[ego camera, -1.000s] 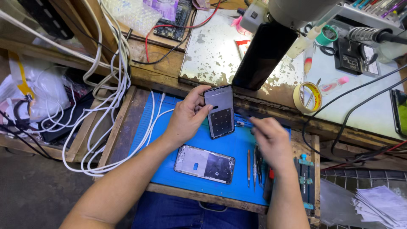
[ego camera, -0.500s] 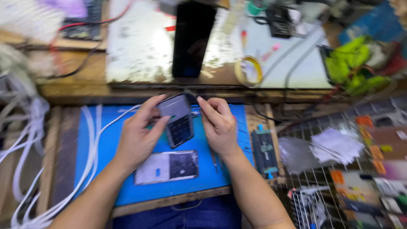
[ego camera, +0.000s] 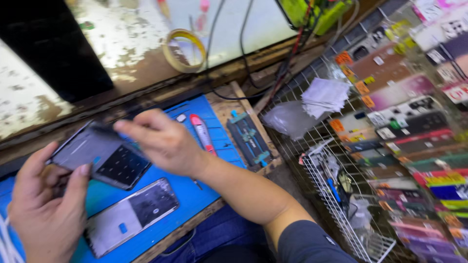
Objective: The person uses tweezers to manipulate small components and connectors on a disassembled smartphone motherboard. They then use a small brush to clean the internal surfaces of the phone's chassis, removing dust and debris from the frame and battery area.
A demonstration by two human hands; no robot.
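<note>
My left hand (ego camera: pixel 46 209) grips a dark phone screen panel (ego camera: pixel 100 157) by its lower left edge and holds it tilted above the blue work mat (ego camera: pixel 195 192). My right hand (ego camera: pixel 163 141) pinches the panel's upper right edge; whether it holds a tool I cannot tell. Below the panel an opened phone body (ego camera: pixel 131 214) lies flat on the mat.
A red-handled tool (ego camera: pixel 201 132) and a small jig (ego camera: pixel 248 139) lie at the mat's right end. A tape roll (ego camera: pixel 183 48) sits on the worn bench. A wire rack (ego camera: pixel 351 204) with packaged phone parts (ego camera: pixel 409 131) and paper sheets (ego camera: pixel 324 95) fills the right.
The view has swung to the right, bringing the wire rack and packages in. Both hands stay on the screen panel, now at the left of the picture.
</note>
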